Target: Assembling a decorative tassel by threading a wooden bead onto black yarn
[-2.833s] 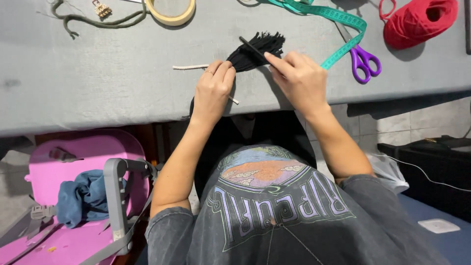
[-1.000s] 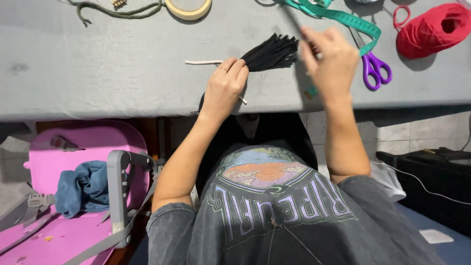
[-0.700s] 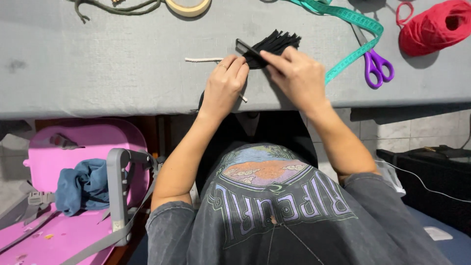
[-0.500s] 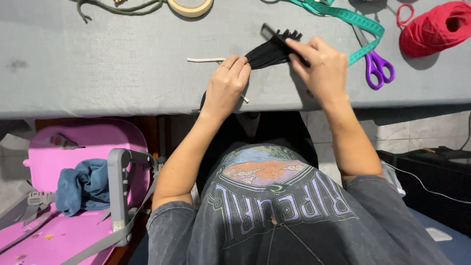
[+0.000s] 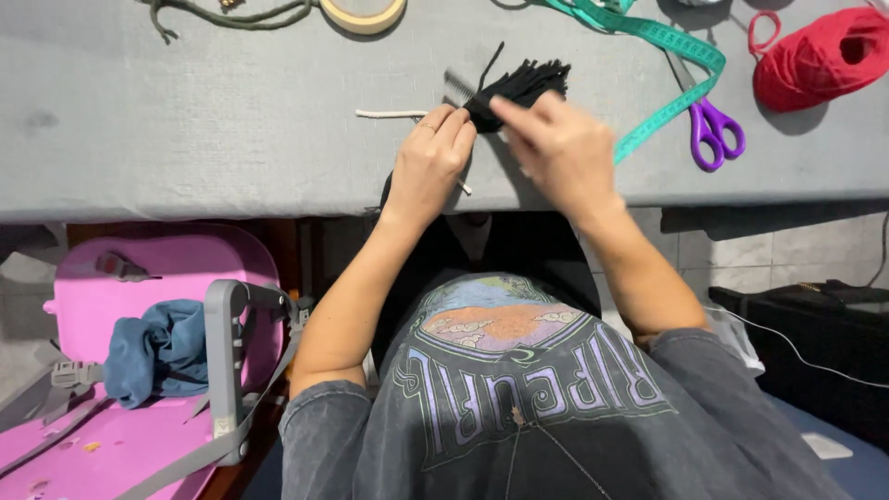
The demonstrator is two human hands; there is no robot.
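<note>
Pinning the black tassel (image 5: 519, 85) against the grey table (image 5: 185, 120) at twelve o'clock, the left hand (image 5: 428, 167) pinches its base so the right hand (image 5: 560, 153), fingers closed on a comb (image 5: 458, 87), can rake the fringe.

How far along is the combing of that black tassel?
Done: the black tassel already fans into loose strands at its far end. In hand: left hand pins its base on the grey table; right hand works a comb there. What remains can't be judged.
</note>
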